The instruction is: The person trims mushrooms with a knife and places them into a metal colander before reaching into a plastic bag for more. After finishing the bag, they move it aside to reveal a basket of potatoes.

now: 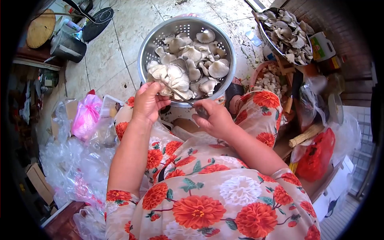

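My left hand [147, 103] grips a pale cluster of oyster mushrooms [171, 77] by its base, over the near left rim of a steel colander [143, 52]. My right hand [215, 119] is closed around the dark handle of a small knife [182, 96]. The thin blade points up and left, its tip at the base of the cluster beside my left fingers. Loose grey oyster mushrooms [193, 54] lie in the colander. Part of the handle is hidden by my right fingers.
At the upper right, a metal basin [266, 38] is heaped with mushrooms, above a pink tub [256, 74] of pale cut pieces. A cleaver [295, 88] stands near it. Plastic bags [68, 160] and a pink bag [86, 116] lie left; a red bag [318, 154] lies right.
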The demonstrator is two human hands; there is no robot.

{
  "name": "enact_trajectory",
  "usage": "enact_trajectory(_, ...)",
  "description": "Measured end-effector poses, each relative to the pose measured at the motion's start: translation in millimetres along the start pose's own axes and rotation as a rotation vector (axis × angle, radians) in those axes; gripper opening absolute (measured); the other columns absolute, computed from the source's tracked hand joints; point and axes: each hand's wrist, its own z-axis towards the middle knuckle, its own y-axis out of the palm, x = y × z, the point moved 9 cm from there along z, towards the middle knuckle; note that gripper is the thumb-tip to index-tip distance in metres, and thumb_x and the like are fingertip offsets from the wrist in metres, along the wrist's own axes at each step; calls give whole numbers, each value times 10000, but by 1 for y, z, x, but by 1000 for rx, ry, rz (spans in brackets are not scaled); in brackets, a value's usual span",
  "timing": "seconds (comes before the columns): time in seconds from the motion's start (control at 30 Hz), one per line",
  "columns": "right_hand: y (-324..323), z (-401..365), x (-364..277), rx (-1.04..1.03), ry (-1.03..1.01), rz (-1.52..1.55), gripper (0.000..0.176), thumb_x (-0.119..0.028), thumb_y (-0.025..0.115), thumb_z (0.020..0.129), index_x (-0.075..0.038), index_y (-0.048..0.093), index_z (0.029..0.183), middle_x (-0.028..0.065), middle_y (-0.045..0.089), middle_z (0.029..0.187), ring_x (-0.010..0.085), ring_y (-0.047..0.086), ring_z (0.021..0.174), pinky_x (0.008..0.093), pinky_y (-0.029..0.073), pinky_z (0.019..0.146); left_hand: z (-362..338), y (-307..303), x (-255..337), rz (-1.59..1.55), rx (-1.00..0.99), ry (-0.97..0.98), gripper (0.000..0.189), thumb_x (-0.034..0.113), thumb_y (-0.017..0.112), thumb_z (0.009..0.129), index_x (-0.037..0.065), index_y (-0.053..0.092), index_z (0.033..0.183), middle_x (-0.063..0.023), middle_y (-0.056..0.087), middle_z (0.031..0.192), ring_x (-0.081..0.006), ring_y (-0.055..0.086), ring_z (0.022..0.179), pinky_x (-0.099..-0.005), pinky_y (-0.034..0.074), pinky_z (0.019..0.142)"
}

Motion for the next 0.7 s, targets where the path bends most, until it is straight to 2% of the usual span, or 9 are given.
enact_trajectory(0.3, 11, 4, 9, -49, 55, -99, 316, -224, 654, 814, -100, 578, 1094, 161, 624, 1008, 362, 622, 892, 425, 514, 756, -6, 7, -2, 14, -24, 22, 268, 182, 625, 837, 29, 536, 1037, -59, 646, 815, -141, 626, 630, -296, 563, 567)
enact_trajectory(0.4, 8, 6, 14, -68, 136, -210, 296, -218, 649, 807, -123, 577, 1077, 143, 623, 1009, 355, 629, 877, 436, 518, 745, -6, 5, -3, 64, -11, 25, 277, 186, 636, 822, 23, 533, 1021, -63, 638, 809, -136, 615, 608, -287, 554, 551)
enact_trajectory(0.47, 5, 7, 18, -74, 156, -271, 283, -213, 652, 798, -130, 573, 1056, 128, 621, 1004, 350, 635, 853, 448, 519, 733, -1, 2, -3, 223, -6, 34, 264, 202, 607, 834, 52, 548, 1044, -58, 637, 819, -145, 619, 619, -310, 559, 553)
enact_trajectory(0.6, 1, 7, 20, -96, 144, -309, 278, -213, 650, 794, -123, 569, 1044, 130, 622, 983, 354, 635, 839, 455, 517, 719, -6, 6, 4, 317, 11, 78, 241, 193, 608, 822, 53, 543, 1006, -53, 622, 787, -132, 598, 593, -295, 551, 539)
enact_trajectory(0.7, 0, 8, 18, -79, 116, -332, 276, -212, 646, 796, -116, 566, 1042, 138, 626, 963, 359, 634, 834, 458, 515, 713, -6, 9, -2, 315, -16, 8, 233, 188, 608, 813, 53, 541, 990, -44, 611, 770, -124, 581, 576, -281, 543, 535)
